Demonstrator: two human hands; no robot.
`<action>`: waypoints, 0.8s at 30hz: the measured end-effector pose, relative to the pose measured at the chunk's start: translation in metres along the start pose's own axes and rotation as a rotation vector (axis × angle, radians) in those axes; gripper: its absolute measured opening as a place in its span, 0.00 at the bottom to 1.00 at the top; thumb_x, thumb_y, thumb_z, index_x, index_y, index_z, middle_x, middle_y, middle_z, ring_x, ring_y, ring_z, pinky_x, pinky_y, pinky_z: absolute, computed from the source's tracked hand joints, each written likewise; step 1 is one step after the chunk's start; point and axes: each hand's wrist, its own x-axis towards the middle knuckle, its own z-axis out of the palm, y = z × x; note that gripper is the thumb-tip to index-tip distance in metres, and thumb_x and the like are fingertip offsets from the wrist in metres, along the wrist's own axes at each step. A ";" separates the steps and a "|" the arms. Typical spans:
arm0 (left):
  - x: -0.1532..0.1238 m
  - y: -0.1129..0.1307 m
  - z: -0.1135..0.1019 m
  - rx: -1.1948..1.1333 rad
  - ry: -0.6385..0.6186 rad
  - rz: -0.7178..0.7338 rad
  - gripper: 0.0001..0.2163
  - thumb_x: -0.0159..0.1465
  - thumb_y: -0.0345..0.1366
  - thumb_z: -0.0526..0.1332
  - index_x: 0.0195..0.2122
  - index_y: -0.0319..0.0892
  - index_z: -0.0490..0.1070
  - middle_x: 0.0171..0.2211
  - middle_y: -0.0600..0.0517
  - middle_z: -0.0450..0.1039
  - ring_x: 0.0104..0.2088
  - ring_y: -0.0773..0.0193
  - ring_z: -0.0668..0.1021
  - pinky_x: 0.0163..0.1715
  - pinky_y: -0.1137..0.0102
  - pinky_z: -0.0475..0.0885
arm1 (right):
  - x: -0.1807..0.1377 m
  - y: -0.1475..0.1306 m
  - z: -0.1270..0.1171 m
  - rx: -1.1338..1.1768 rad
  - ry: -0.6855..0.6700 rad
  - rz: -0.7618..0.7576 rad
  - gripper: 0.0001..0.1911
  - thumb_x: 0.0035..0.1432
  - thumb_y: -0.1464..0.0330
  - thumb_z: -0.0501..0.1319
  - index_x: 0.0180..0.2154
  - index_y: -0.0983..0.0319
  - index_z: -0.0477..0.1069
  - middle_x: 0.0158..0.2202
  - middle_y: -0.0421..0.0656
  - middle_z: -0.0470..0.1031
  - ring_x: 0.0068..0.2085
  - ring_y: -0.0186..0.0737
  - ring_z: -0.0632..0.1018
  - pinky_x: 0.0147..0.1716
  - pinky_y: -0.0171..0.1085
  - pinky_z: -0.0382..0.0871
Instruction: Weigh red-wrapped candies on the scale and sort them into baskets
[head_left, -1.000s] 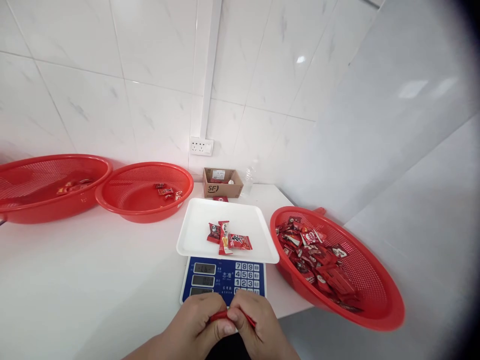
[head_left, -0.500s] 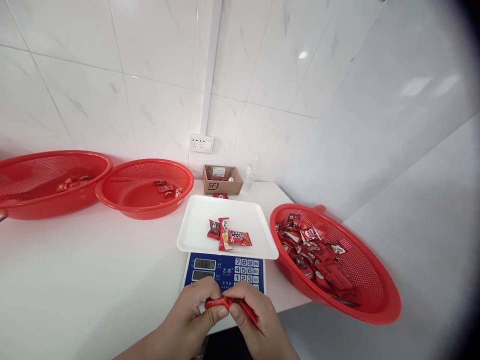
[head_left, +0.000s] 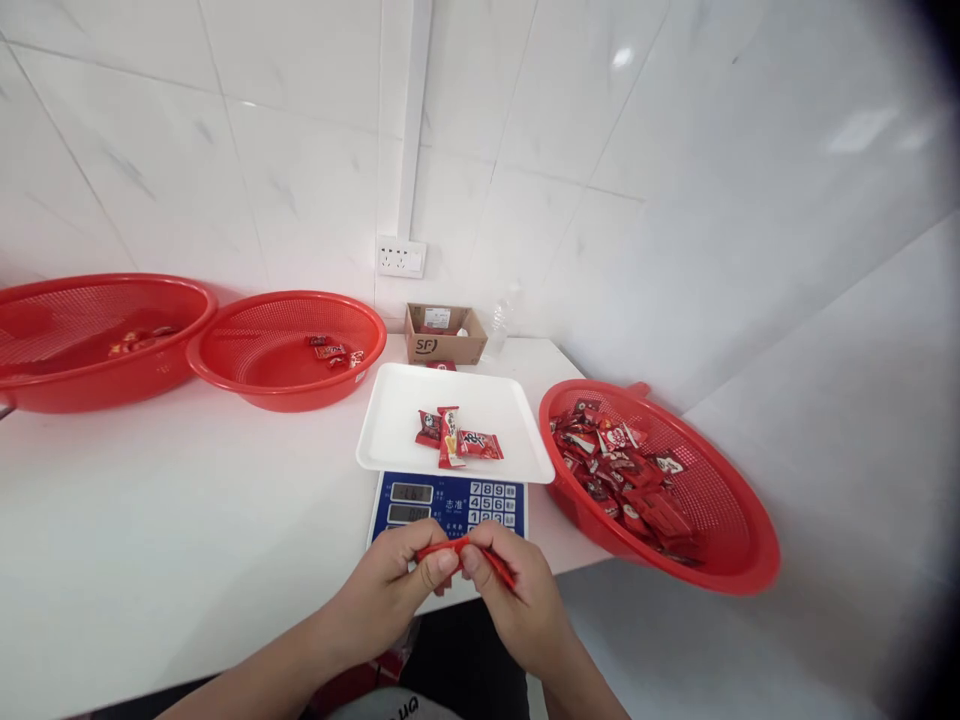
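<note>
In the head view, the left hand (head_left: 391, 572) and right hand (head_left: 519, 588) each pinch a red packet (head_left: 498, 567) between thumb and curled fingers, thumbs close together, forearms angled inward. They cover the near edge of the scale (head_left: 454, 506); its white tray (head_left: 401, 402) bears three snacks (head_left: 450, 440), beside a red basket (head_left: 739, 555).

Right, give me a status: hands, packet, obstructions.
Left hand and right hand both pinching a red packet. Packet at near side of scale, partly hidden by fingers. Nothing seen blocking either hand.
</note>
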 end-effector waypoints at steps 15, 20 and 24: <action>0.001 -0.004 -0.006 -0.193 0.142 -0.043 0.13 0.63 0.46 0.61 0.30 0.41 0.67 0.27 0.56 0.67 0.31 0.65 0.68 0.34 0.69 0.63 | 0.003 0.000 -0.003 -0.044 0.180 -0.006 0.11 0.63 0.65 0.56 0.28 0.60 0.67 0.23 0.37 0.69 0.25 0.34 0.69 0.24 0.32 0.62; 0.001 -0.005 -0.009 -0.191 0.145 -0.056 0.15 0.64 0.47 0.58 0.28 0.42 0.67 0.26 0.55 0.68 0.30 0.64 0.68 0.33 0.69 0.62 | 0.003 0.001 -0.004 -0.043 0.158 0.002 0.12 0.64 0.64 0.55 0.28 0.59 0.65 0.23 0.37 0.67 0.24 0.34 0.67 0.24 0.32 0.61; 0.001 -0.003 -0.010 -0.255 0.130 -0.093 0.16 0.63 0.49 0.61 0.27 0.42 0.67 0.24 0.56 0.68 0.28 0.65 0.68 0.32 0.70 0.62 | 0.003 0.001 -0.006 0.005 0.110 0.051 0.12 0.64 0.63 0.54 0.28 0.59 0.64 0.22 0.36 0.63 0.24 0.34 0.65 0.24 0.32 0.60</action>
